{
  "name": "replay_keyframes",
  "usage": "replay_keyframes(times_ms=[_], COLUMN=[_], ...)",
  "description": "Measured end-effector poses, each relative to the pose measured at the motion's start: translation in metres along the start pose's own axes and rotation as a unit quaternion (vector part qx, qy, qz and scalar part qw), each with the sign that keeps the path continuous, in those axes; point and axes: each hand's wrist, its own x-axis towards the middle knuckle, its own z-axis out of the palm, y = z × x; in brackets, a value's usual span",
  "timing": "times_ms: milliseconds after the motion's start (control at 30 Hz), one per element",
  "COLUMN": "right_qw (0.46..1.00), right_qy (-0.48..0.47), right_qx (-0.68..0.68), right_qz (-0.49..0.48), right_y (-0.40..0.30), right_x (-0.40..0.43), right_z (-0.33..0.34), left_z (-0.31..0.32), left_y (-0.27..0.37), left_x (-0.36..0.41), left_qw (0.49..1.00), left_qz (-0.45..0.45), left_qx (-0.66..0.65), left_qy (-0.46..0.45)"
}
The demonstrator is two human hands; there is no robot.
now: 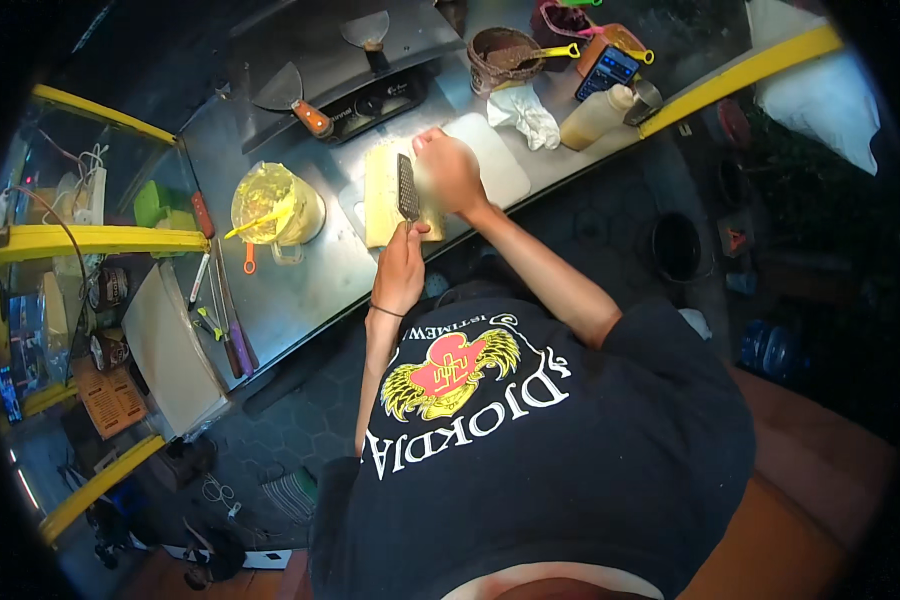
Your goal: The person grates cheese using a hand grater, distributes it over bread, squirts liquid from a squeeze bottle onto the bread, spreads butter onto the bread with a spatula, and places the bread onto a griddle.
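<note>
My left hand (399,271) grips the handle of a flat metal hand grater (407,189), whose perforated blade is tilted over a pale yellow slab of bread or pancake (379,196). Beside the blade, on its right, is my right hand (450,171) with its fingers curled. It looks blurred, and whatever may be inside it is hidden. Fine crumbs show on the slab near the grater. Beneath lies a white cutting board (504,154), close to the counter's front edge.
A tub of yellow spread (309,212) stands left, a brown-smeared tub (480,71) at the back. Two scrapers (313,118) (366,31) rest by the griddle (285,45). Right are crumpled tissue (525,116), a squeeze bottle (592,120) and phone (607,73). Knives (238,337) lie left.
</note>
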Motion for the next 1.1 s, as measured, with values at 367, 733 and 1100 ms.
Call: replay_keyframes(times_ms=[367,733,1100], right_qw=[0.991,0.918,0.845], right_qy=[-0.116,-0.17,-0.204], right_qx=[0.059,0.282,0.326], right_qz=[-0.01,0.22,0.371], right_y=[0.003,0.102,0.126], right_x=[-0.009,0.015,-0.016], right_z=[-0.033,-0.111,-0.166], left_z=[0.011,0.001,0.03], left_y=[0.016,0.039,0.038], left_x=[0.005,0.005,-0.004], left_qw=[0.984,0.981,0.98], left_qz=[-0.051,-0.1,-0.106], left_qx=[-0.17,-0.164,-0.104], left_qy=[-0.033,-0.002,0.131])
